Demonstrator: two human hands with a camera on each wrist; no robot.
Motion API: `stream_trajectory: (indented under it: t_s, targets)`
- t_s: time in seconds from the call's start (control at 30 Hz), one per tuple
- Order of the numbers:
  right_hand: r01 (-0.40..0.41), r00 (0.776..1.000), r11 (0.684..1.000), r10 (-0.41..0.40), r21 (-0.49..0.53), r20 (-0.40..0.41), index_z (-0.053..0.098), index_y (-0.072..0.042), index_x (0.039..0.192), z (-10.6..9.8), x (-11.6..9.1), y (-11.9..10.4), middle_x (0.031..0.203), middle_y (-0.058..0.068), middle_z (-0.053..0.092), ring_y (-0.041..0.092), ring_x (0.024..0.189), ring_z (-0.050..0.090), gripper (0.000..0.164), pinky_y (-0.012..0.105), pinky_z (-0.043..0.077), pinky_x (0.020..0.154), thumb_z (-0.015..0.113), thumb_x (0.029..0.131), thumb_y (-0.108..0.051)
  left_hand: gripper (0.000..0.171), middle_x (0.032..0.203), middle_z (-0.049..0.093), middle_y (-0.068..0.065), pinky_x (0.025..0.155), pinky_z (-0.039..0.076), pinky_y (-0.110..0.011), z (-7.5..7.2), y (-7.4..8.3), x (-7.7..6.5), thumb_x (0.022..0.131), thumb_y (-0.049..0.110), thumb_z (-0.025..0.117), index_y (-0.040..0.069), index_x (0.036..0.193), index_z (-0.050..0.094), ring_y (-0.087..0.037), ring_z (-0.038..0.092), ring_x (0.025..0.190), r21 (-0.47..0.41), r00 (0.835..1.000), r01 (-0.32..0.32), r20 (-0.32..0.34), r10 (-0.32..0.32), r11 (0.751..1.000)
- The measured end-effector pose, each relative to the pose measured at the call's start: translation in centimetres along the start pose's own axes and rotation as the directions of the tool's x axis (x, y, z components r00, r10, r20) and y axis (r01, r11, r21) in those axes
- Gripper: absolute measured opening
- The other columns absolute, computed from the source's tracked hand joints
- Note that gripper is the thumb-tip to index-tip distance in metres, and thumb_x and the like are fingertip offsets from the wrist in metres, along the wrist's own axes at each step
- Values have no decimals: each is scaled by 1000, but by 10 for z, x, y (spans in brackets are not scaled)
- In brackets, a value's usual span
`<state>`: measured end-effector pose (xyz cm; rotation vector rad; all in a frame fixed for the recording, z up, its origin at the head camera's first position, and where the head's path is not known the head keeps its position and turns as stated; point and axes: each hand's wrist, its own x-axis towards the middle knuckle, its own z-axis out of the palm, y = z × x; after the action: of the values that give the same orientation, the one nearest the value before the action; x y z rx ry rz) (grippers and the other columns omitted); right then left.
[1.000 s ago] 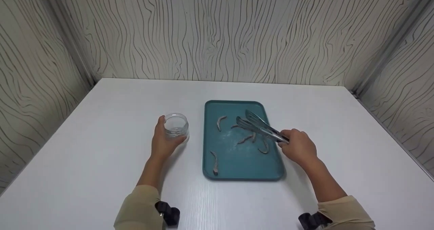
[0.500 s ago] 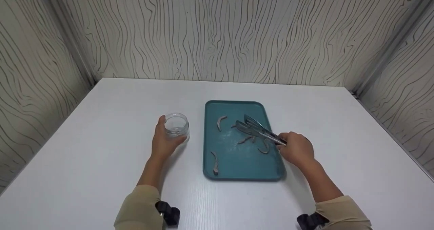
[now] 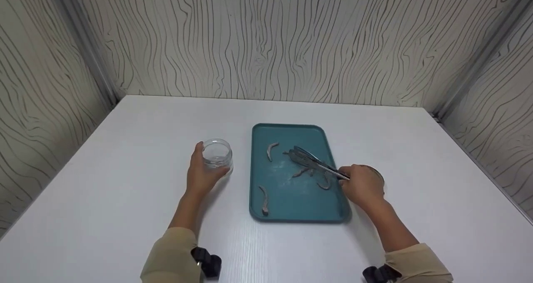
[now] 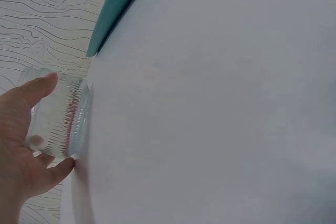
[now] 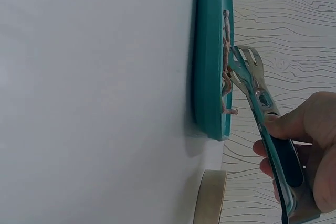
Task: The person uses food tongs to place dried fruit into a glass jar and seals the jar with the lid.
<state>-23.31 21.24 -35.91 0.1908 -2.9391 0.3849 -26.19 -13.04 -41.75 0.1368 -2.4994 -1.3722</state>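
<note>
My left hand (image 3: 200,178) grips a clear glass jar (image 3: 217,150) around its side, thumb and fingers on opposite sides. The jar stands upright left of the tray, its mouth uncovered; a reddish trace shows low in it in the left wrist view. Metal tongs (image 3: 309,161) with dark grip panels are held in my right hand (image 3: 363,186). Their slotted tips are close together, down among thin brownish strips on the teal tray (image 3: 287,206). One strip (image 3: 265,201) lies near the tray's front left, another (image 3: 270,151) farther back. The tongs partly hide several strips at the right.
Behind my right hand the rim of a round object (image 3: 379,175) shows; in the right wrist view it is a tan, thick disc (image 5: 211,198) on the table. The white table (image 3: 104,183) meets wood-patterned panels (image 3: 258,41) at the back and sides.
My right hand has shifted slightly left and toward me; the tongs' tips have come down and drawn together over the strips. The round object's rim has come into sight. The left hand and jar stay put.
</note>
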Motion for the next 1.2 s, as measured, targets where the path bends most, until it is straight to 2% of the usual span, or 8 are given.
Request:
stream_trajectory:
  t_s: [0.47, 0.7, 0.97, 1.2]
  targets:
    - [-32, 999, 999, 32, 5, -11, 66, -7, 96, 3, -2, -2, 79, 7, 63, 22, 71, 54, 23, 41, 44, 63, 62, 74, -2, 89, 136, 25, -15, 98, 21, -46, 0, 1, 0, 68, 20, 73, 10, 135, 16, -30, 22, 123, -7, 1000, 3, 1, -3, 1000]
    - [-4, 998, 1000, 4, 14, -58, 69, -10, 89, 5, -4, 0, 73, 3, 63, 20, 68, 54, 21, 37, 44, 58, 62, 72, 0, 90, 137, 24, -15, 99, 20, -44, 0, 0, -2, 68, 23, 73, 9, 136, 15, -30, 22, 124, 9, 1000, -6, -1, 6, 1000]
    - [6, 998, 1000, -5, 17, -66, 69, -10, 86, 2, -5, -2, 71, 3, 58, 20, 67, 51, 19, 36, 42, 58, 61, 73, 0, 91, 137, 23, -16, 99, 20, -43, -1, 0, -2, 69, 24, 72, 9, 136, 13, -30, 21, 124, 5, 1000, -2, 9, 2, 1000]
    - [1, 999, 999, 1, 46, -53, 67, -9, 94, -5, -5, -7, 75, 5, 58, 21, 68, 53, 22, 37, 43, 58, 60, 75, -1, 90, 136, 24, -16, 99, 20, -44, -2, 1, -1, 69, 23, 72, 8, 136, 14, -30, 22, 124, 1, 1000, 2, 10, -2, 1000]
